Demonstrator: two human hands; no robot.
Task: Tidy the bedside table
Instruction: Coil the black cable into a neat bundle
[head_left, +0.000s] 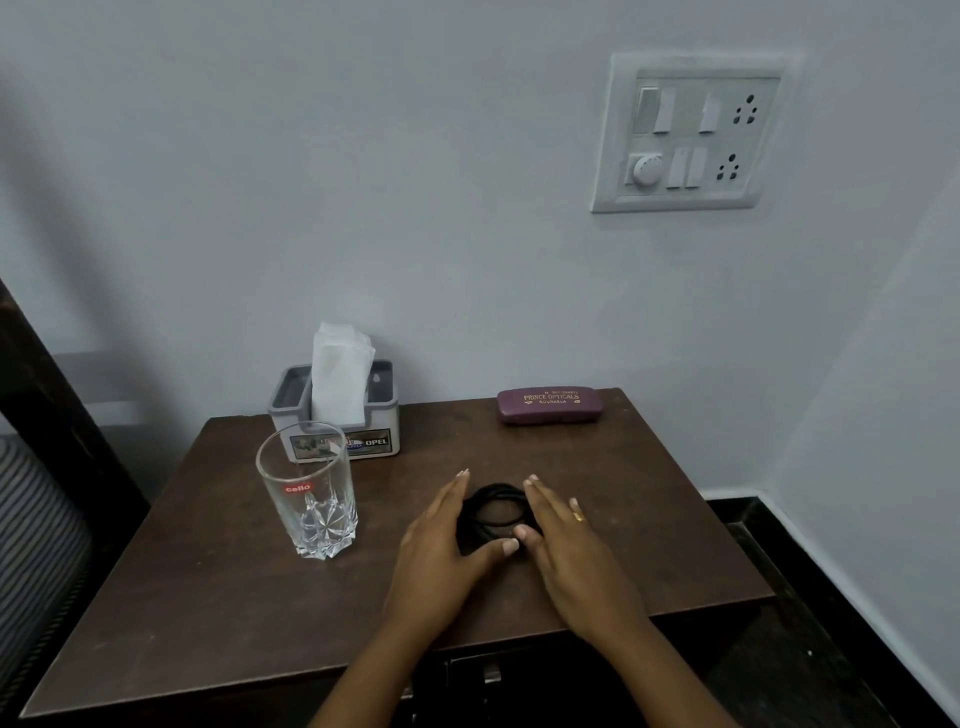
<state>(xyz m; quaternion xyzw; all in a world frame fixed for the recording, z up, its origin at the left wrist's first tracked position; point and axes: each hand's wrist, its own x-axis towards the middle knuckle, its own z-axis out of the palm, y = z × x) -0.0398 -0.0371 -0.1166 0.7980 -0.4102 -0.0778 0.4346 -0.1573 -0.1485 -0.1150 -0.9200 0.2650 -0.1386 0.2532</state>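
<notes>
**A:** Which step is in hand?

**B:** Gathering the cable, I'd say. The left hand (441, 540) lies on the tabletop (208, 597), fingers straight along the left side of the coiled black cable (493, 506). The right hand (566, 540) mirrors it on the right side. The two thumbs meet at the coil's near edge.

**A:** Is either grip closed on it?

**B:** No. Both grips are released: flat fingers bracket the coil without curling round it. The cable sits mid-tabletop, between the palms.

**A:** And the next move?

**B:** Probably to press the loops together, then pinch across several strands at once. Loose loops like these would likely spring apart if only one strand were caught.

**A:** What else is around?

**B:** At the left, a glass (311, 493) stands upright, near the left hand. Behind it, at the far edge, is a tissue box (374, 415) with a tissue sticking up. At the far right lies a shut spectacle case (549, 406), well apart from the hands.

**A:** Does anything stand in the way?

**B:** Only the glass. A leftward sweep of the left hand could tip it.
</notes>
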